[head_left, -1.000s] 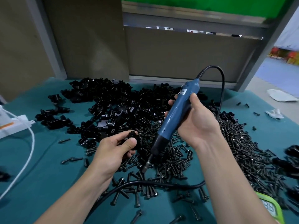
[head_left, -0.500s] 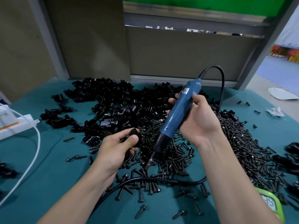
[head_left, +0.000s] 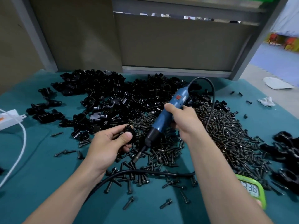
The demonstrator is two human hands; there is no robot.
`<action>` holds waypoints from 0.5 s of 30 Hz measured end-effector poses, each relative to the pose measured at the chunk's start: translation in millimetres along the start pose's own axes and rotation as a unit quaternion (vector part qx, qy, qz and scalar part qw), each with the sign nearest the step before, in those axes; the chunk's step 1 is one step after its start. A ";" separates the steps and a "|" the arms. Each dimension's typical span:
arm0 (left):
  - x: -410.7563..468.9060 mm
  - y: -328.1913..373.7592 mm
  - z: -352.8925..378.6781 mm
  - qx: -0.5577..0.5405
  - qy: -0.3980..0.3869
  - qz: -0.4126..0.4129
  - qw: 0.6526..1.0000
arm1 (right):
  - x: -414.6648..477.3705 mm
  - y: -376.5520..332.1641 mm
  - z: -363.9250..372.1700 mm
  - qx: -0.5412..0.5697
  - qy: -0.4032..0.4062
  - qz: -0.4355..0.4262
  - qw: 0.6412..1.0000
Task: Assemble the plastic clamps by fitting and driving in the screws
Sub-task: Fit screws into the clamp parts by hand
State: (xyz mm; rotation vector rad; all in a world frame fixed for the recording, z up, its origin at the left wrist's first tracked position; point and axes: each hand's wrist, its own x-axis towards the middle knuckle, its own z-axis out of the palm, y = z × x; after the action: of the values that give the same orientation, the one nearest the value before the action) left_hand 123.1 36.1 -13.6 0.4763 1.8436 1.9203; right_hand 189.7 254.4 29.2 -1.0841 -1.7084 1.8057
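My left hand (head_left: pixel 110 143) pinches a small black plastic clamp (head_left: pixel 129 131) between thumb and fingers, just above the table. My right hand (head_left: pixel 184 121) grips a blue electric screwdriver (head_left: pixel 165 117) around its body; the tool slants down to the left and its bit tip (head_left: pixel 136 156) sits among the loose screws just below the clamp. A large heap of black screws (head_left: pixel 218 135) spreads under and to the right of my hands. Behind it lies a pile of black clamp parts (head_left: pixel 113 101).
The screwdriver's black cable (head_left: pixel 145 172) loops across the teal table (head_left: pixel 40 183) under my forearms. A green timer (head_left: pixel 252 189) sits at the front right, more black clamps (head_left: pixel 288 156) at the far right, a white power strip (head_left: pixel 9 120) with white cord at the left.
The screwdriver has turned in my right hand so its red switch faces up. Both hands stay over the screw pile. The left hand keeps hold of the clamp.
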 end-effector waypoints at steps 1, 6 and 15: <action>-0.8 -0.2 0.8 0.005 -0.003 0.002 1.000 | 0.4 3.8 1.3 -0.078 0.033 -0.007 0.996; -2.1 -1.3 4.5 0.016 -0.009 0.013 1.000 | -0.8 13.6 10.1 -0.320 0.121 -0.086 0.936; -8.9 7.8 11.3 0.001 -0.036 0.022 0.999 | -39.9 9.1 -77.9 -0.530 0.133 -0.073 0.834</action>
State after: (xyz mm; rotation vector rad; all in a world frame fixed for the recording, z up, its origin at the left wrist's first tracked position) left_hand 136.0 40.8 -4.7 0.5843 1.8042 1.9029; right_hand 275.7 272.2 35.1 -1.4193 -2.5381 0.4395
